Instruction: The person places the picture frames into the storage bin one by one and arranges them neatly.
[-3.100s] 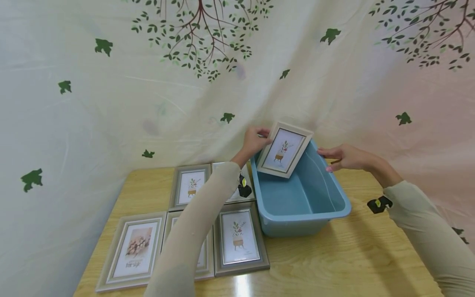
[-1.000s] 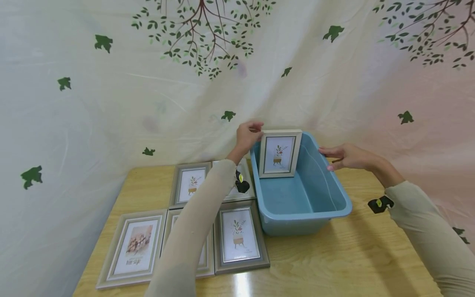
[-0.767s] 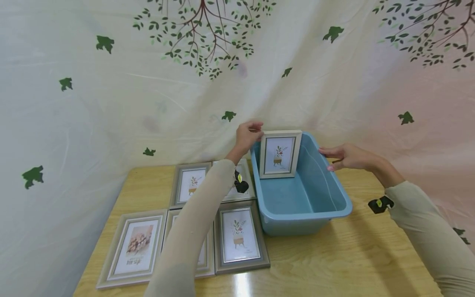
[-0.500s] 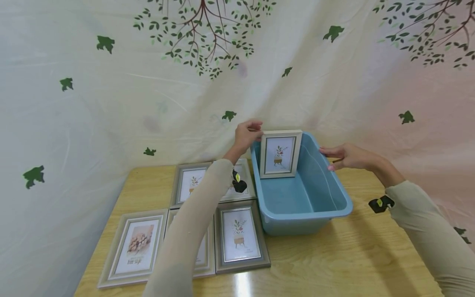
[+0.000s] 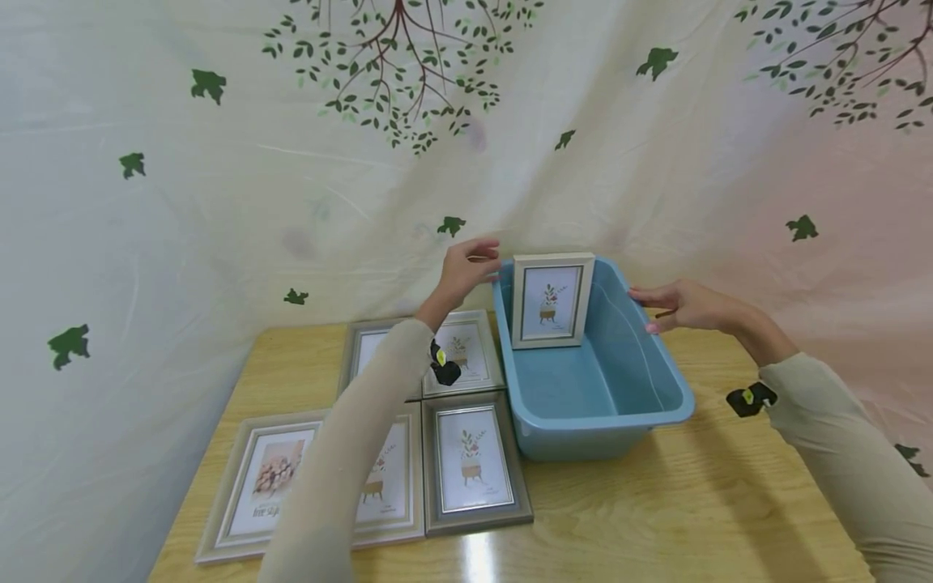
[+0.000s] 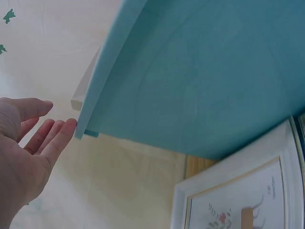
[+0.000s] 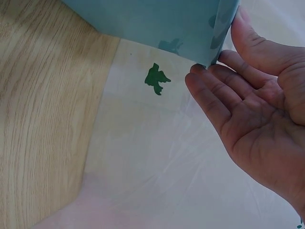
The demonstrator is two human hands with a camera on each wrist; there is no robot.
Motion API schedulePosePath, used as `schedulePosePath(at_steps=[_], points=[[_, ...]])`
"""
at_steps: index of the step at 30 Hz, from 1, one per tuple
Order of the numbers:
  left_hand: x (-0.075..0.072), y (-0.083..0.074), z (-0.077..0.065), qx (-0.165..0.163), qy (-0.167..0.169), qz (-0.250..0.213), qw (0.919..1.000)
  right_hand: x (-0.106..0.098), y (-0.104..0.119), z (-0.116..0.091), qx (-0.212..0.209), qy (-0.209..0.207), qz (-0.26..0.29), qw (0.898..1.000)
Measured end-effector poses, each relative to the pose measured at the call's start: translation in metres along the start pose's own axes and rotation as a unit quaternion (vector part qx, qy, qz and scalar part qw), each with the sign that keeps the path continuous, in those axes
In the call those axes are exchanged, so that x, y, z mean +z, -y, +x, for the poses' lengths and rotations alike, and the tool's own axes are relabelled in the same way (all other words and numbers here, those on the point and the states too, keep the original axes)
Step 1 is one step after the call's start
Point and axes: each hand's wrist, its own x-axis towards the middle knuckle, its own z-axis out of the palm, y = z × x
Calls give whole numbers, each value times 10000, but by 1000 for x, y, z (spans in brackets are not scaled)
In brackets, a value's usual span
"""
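Note:
A cream picture frame (image 5: 552, 261) with a potted-plant print stands upright, leaning on the far wall inside the blue plastic tub (image 5: 594, 424). My left hand (image 5: 466, 269) is at the tub's far left rim, apart from that frame and holding nothing. In the left wrist view its fingers are loosely spread, with one fingertip at the rim and a corner of the cream frame (image 6: 84, 90) showing past it. On the opposite side my right hand (image 5: 692, 308) holds the tub's rim. From the right wrist view, the rim lies between the thumb and the fingers (image 7: 214, 95).
Several picture frames lie flat left of the tub, including a dark grey one (image 5: 520, 486) against it and a light one with a nut photo (image 5: 226, 510). My left sleeve covers part of them. A patterned curtain (image 5: 350, 202) hangs behind the wooden table (image 5: 656, 518).
The cream frame went from tilted in my left hand to upright against the tub's far wall. My left hand has let go of it and drawn left. My right hand stays at the rim.

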Motion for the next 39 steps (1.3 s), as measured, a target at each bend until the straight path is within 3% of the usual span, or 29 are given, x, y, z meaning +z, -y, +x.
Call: schedulePosePath(at_steps=[7,16,23,30,39], points=[[-31,3,-16,34,19,555,9985,0,2,-2,-6,8,-43,10000],[-84,16,-39,-236,-132,1282,9914,2,1,-3,-82,148,216,9996],[-129,31,-63,-424,-278,1939,9797,2,-1,-4,-140,160,150,9997],[-170,52,-81,-614,-448,2747,9585,4,-1,-8,-146,143,109,9997],[-206,67,-104,-960,-485,3113,9442,8,-1,-6,-37,81,102,9999]])
